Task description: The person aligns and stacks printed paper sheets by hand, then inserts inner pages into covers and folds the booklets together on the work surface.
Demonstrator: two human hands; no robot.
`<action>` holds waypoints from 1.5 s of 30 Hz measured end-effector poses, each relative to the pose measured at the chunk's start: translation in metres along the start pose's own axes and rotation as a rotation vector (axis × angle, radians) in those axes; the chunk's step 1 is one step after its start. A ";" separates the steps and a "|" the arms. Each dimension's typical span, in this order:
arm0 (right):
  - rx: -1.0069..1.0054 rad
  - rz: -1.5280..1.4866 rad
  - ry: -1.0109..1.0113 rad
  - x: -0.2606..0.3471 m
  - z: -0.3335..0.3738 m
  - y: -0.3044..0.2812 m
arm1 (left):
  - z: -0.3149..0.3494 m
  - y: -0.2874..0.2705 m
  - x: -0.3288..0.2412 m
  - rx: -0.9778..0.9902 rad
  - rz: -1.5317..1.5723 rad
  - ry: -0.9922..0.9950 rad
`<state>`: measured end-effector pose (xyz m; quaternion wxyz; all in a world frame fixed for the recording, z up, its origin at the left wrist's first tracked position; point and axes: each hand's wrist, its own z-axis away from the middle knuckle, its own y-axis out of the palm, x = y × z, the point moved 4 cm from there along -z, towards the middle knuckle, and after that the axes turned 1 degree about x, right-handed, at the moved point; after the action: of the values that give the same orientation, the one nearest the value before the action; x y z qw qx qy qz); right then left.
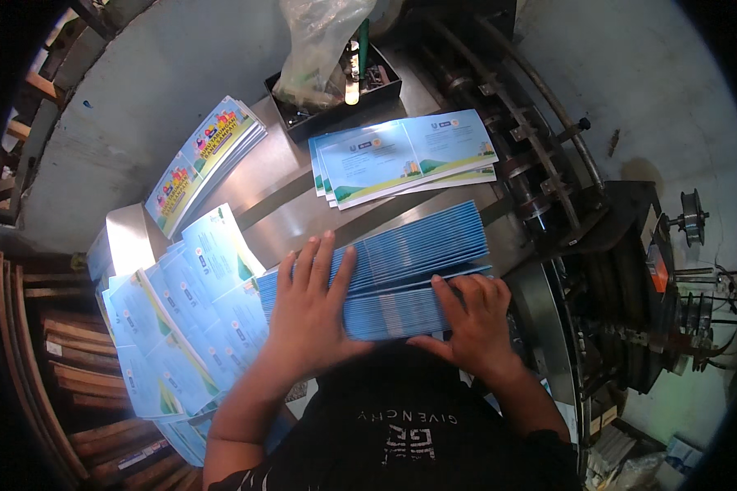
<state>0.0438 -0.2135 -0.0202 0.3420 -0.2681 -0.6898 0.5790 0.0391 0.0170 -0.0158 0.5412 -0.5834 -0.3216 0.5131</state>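
A thick row of blue folded booklets (422,241) stands on edge in front of me, their thin edges facing up. A narrow gap near the right end splits it into a far group and a near group. My left hand (311,315) lies across the left end, fingers stretched out over the edges and thumb reaching along the near side. At the right end my right hand (477,323) is closed on the near group of booklets (397,311), fingers bent over the top and thumb at the near side. The hands hide parts of both ends.
Loose blue printed sheets (172,327) overlap at the left. A stack of colourful printed sheets (205,164) and a flat pile of blue sheets (409,155) lie farther back. Behind sits a black tray (299,127) with a plastic bag (319,49). Machine rods (540,131) flank the right.
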 end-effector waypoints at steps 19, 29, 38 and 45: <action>-0.135 -0.165 0.053 -0.005 -0.015 -0.004 | 0.007 0.002 -0.002 0.036 0.078 0.009; 0.092 -0.394 0.171 -0.024 -0.056 -0.026 | 0.002 0.002 0.001 0.084 0.111 0.004; 0.280 -0.074 -0.132 -0.016 -0.081 -0.034 | 0.002 -0.002 0.003 0.039 0.161 -0.010; 0.285 -0.118 -0.107 -0.017 -0.078 -0.027 | 0.003 0.001 0.002 0.049 0.138 0.012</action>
<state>0.1160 -0.1837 0.0109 0.3728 -0.1446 -0.6326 0.6634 0.0370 0.0198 -0.0172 0.5205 -0.5938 -0.2648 0.5536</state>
